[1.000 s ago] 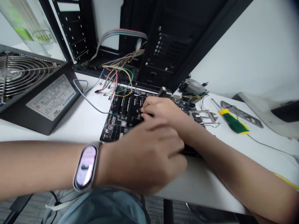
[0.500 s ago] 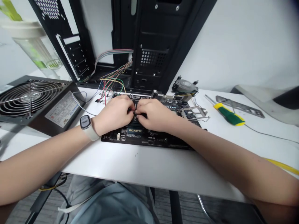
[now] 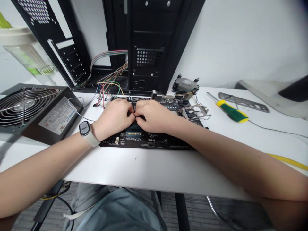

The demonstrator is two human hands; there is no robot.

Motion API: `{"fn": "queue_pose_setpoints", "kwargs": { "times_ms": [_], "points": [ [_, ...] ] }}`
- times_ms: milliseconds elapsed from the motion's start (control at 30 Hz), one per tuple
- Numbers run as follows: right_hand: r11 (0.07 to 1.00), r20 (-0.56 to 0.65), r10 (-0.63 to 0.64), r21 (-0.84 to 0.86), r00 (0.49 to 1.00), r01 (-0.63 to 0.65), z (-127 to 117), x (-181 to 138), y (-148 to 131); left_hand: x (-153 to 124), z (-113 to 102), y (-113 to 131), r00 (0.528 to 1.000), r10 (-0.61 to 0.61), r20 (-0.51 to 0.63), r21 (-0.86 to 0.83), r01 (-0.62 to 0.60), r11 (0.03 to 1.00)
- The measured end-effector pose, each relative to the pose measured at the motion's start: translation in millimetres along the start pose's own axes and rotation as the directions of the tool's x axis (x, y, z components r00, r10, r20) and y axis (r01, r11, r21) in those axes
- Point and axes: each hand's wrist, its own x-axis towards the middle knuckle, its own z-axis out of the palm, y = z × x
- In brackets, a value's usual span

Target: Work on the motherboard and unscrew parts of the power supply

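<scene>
White tabletop [image 3: 163,170] bears a motherboard [image 3: 168,141]; left hand [image 3: 116,114] and right hand [image 3: 155,117] curl over it, any pinch unclear.

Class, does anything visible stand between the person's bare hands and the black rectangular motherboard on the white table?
Nothing visible does: the bare left hand and bare right hand are close together directly over the black rectangular motherboard. What lies beneath them is hidden.
</scene>
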Motion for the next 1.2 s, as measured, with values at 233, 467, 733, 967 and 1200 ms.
{"fn": "queue_pose_setpoints", "kwargs": {
  "times_ms": [233,467,733,967,1200],
  "points": [
    [1.0,0.02,0.019,-0.017,1.0,-0.018,-0.9,0.7,-0.8,1.8,3.2,7.1,0.999,-0.051,0.003,0.067,0.05,0.996],
    [0.999,0.04,0.035,-0.037,0.999,-0.033,-3.0,-0.1,-5.1,3.8,2.5,5.5,0.999,0.026,0.026,0.093,-0.028,0.995],
    [1.0,0.031,-0.009,0.026,0.999,0.008,-6.6,-3.6,0.7,-2.6,6.8,-3.3,0.999,0.027,-0.032,0.013,-0.026,1.0],
    [0.998,-0.056,-0.027,0.054,0.998,0.03,-19.0,-2.7,15.6,-3.1,7.7,-5.1,0.998,0.035,-0.047,-0.047,-0.037,0.998],
    [0.998,-0.07,-0.052,0.024,0.996,0.054,-18.0,-3.0,26.6,-3.7,10.9,-8.4,0.997,0.051,-0.055,-0.077,-0.055,0.995]
  ]
}}
